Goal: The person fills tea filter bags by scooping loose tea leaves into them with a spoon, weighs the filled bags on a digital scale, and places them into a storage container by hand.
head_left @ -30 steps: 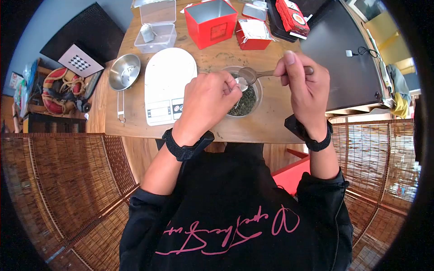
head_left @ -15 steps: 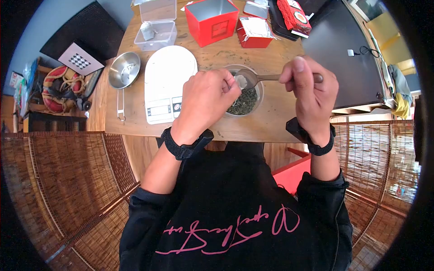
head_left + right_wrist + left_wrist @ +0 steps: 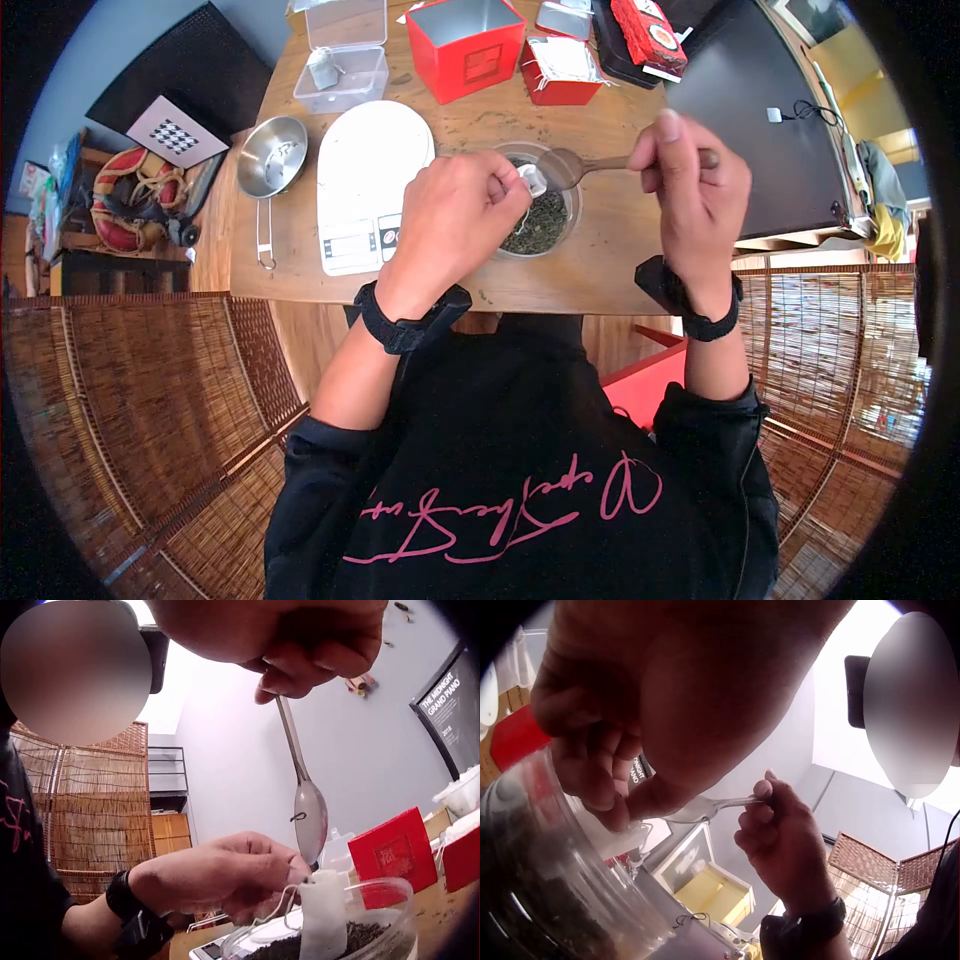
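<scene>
Fingertips of my left hand pinch a small white tea bag with a string hanging from it. The bag stands upright over a clear round container of dark dried tea leaves. My right hand grips a spoon by its handle. In the right wrist view, the spoon's bowl points down at the bag's top edge, and a single leaf clings to it. The left wrist view shows the left fingers close above the container's rim.
A white kitchen scale lies left of the container, with a steel long-handled pan beyond it. Behind stand a clear plastic box, a red tin and a red box of white bags. Leaf crumbs dot the wooden table.
My right hand has shifted a little to the right, and the spoon's bowl has drawn slightly back from the bag. My left hand keeps its pinch on the bag, almost in place.
</scene>
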